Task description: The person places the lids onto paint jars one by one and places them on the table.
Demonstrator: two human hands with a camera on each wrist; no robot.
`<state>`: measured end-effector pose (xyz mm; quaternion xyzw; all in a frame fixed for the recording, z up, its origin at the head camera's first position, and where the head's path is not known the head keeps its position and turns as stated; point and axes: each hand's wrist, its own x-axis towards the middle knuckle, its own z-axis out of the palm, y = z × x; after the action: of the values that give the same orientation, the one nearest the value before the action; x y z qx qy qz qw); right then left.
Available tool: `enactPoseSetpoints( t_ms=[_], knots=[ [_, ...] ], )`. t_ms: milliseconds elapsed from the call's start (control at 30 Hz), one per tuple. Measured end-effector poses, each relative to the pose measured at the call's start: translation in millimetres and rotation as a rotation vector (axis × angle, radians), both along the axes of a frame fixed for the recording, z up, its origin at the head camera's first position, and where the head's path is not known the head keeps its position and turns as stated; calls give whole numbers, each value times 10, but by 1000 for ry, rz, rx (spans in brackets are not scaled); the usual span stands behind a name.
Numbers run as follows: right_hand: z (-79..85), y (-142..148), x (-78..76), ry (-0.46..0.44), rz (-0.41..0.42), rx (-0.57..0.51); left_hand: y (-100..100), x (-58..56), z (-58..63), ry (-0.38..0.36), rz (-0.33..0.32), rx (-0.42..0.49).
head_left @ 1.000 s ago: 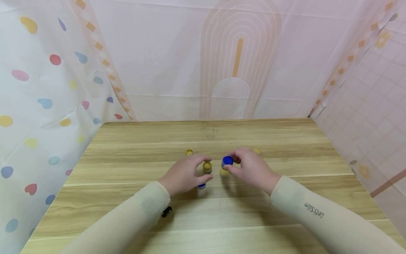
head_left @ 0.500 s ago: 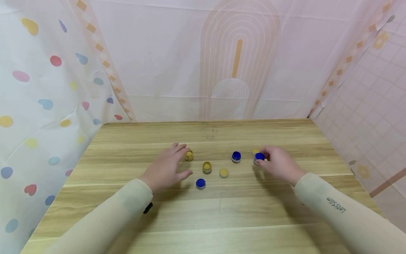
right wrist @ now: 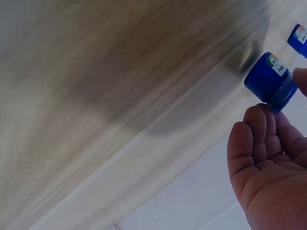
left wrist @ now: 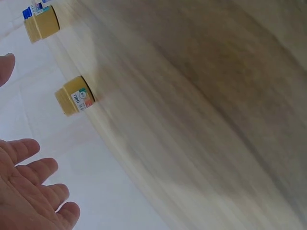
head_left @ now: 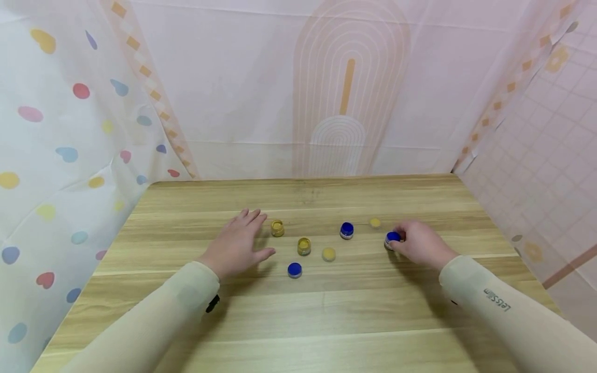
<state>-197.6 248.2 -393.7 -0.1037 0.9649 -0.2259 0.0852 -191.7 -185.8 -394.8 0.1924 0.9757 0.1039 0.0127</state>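
Lettering reading "LetsSlim" runs upside down in the head view along the beige, smooth-knit right sleeve (head_left: 517, 321). Below its cuff, the right hand (head_left: 422, 243) pinches a small cylindrical blue jar (right wrist: 266, 79) between thumb and fingers, above the table's right half; its white label seems to say "neo" beside a coloured logo. Whether its base touches the wood is unclear. A second squat blue jar (head_left: 346, 230) stands to its left, similarly labelled.

The left hand (head_left: 233, 246) holds nothing, fingers spread wide beside a see-through-walled yellow jar (head_left: 277, 228); another stubby yellow jar (head_left: 304, 246) stands near. Two flat, pale-yellow round discs (head_left: 328, 254) and one glossy blue disc (head_left: 295, 270) lie on the streaky wood-grain table (head_left: 298, 321).
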Motion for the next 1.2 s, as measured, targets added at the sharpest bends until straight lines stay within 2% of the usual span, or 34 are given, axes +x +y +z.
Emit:
enactPoseSetpoints(
  t_ms=[700, 933, 1067, 1200],
  knots=[
    [-50, -9, 4, -10, -10, -14, 20, 9, -1, -19, 8, 16],
    [-8, -16, 0, -26, -28, -3, 11, 23, -12, -28, 9, 16],
    [58, -52, 28, 8, -33, -1, 5, 18, -6, -47, 19, 22],
    [118, -142, 88, 79, -28, -2, 0, -31, -17, -75, 45, 38]
  ],
)
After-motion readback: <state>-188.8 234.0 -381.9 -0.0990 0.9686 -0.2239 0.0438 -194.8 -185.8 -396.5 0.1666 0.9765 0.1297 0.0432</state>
